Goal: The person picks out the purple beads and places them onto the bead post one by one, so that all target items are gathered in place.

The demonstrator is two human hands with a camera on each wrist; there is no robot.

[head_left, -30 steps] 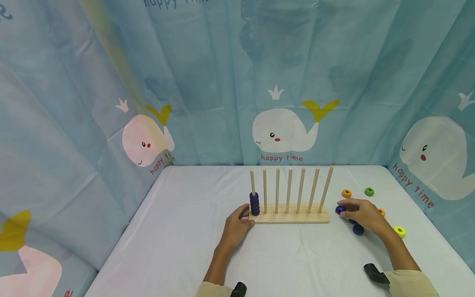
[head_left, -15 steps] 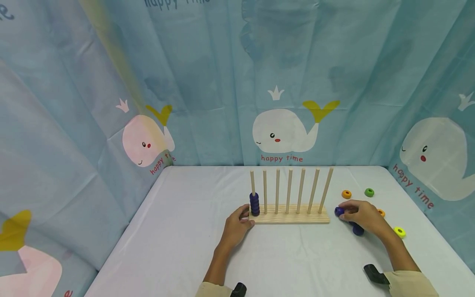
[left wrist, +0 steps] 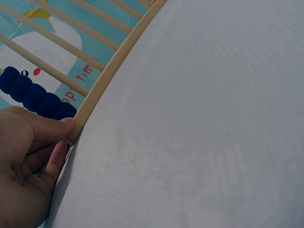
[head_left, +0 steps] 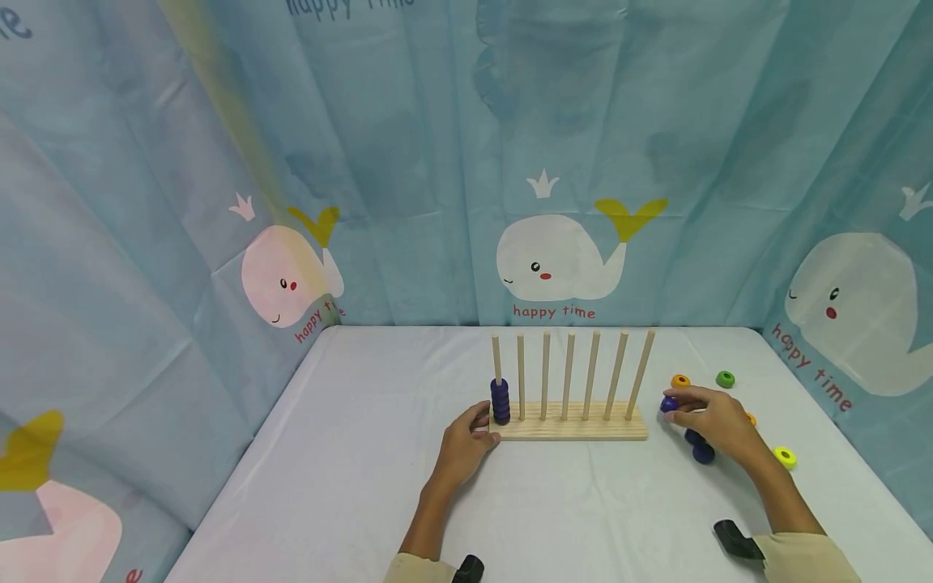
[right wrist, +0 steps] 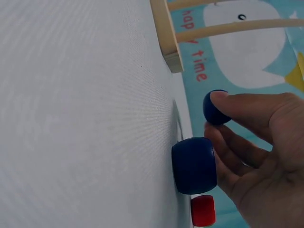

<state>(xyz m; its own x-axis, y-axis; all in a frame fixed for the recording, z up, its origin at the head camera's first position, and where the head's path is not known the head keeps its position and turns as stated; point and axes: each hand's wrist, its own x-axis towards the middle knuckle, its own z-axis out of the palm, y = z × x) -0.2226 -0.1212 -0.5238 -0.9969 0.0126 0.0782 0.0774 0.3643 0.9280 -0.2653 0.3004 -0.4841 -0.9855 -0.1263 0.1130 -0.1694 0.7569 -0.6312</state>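
My left hand pinches the left end of a wooden peg rack's base, thumb in front. In the left wrist view the thumb presses on the base's edge beside a stack of dark blue beads. That stack sits on the leftmost peg; the other pegs are bare. Right of the rack, my right hand pinches a dark blue bead between thumb and fingers. The right wrist view shows this bead raised off the cloth. More blue beads lie under the right hand.
Around the right hand lie an orange bead, a green bead and a yellow bead. A red bead shows in the right wrist view. Whale-printed curtains stand behind the white tablecloth.
The right hand tipped the pinched blue bead slightly down and left, then lifted it a little. The left hand and the rack stay in place.
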